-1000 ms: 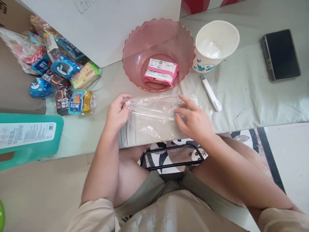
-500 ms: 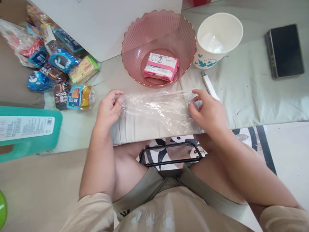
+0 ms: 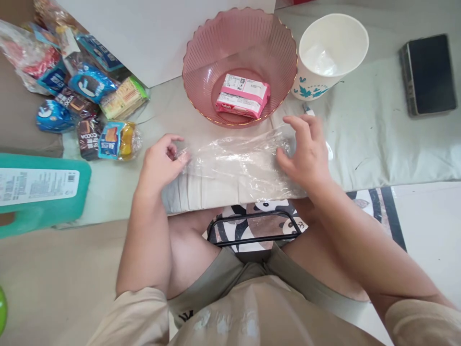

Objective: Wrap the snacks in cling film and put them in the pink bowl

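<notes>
A clear, crinkled plastic bag (image 3: 234,161) lies spread flat on the pale cloth between my hands. My left hand (image 3: 160,161) is at its left end, thumb and fingers apart, the thumb touching the film. Over the right end hovers my right hand (image 3: 306,151), its thumb and fingers spread wide with nothing between them. Behind the bag stands a pink ribbed glass bowl (image 3: 205,62) with a gold scalloped rim, and a pink-and-white snack packet (image 3: 243,95) sits in it. A slim white tool (image 3: 308,109) is mostly hidden behind my right hand.
A white paper cup (image 3: 333,45) with clear plastic inside stands right of the bowl. Farther right lies a dark-screened device (image 3: 430,74). Several wrapped snacks (image 3: 91,84) are heaped at the left, above a teal container (image 3: 72,206). A white board (image 3: 162,38) stands behind.
My right hand has opened and let go of the bag's right end, its fingers lifting. The fingers of my left hand have loosened. The film has settled flatter on the cloth.
</notes>
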Available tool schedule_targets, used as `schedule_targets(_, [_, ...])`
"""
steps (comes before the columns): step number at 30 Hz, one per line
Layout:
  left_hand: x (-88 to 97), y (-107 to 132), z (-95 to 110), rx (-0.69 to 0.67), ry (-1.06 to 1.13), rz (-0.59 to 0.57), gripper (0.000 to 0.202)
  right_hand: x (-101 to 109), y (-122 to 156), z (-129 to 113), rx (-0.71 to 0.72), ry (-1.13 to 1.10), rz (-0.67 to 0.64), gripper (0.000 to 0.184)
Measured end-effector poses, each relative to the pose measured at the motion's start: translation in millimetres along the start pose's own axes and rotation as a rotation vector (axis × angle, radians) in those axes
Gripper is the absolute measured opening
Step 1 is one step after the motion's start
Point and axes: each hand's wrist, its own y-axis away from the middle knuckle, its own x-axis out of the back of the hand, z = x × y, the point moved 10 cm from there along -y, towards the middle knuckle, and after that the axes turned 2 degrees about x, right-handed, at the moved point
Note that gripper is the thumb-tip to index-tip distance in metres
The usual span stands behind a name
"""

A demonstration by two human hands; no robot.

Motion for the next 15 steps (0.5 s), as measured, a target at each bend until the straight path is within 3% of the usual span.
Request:
schedule_targets(3, [-0.1, 6, 24, -0.173, 0.104, 0.009, 0.05, -9, -1, -2, 0.033, -0.025, -0.027, 0.071])
schedule_targets(6, [-14.8, 13, 43, -0.228, 0.28, -0.099, 0.037, -18, 2, -5, 0.069, -0.035, -0.097, 0.076])
schedule_targets(9, [-23.7, 16, 46, -0.096, 0.462, -0.092, 0.023, -19, 6, -11, 0.109, -0.021, -0.134, 0.077])
schedule_targets(15, [-25.3, 11, 21, 0.283, 0.631, 0.064, 0.03, -21, 16, -20, 0.21, 0.018, -0.197, 0.071])
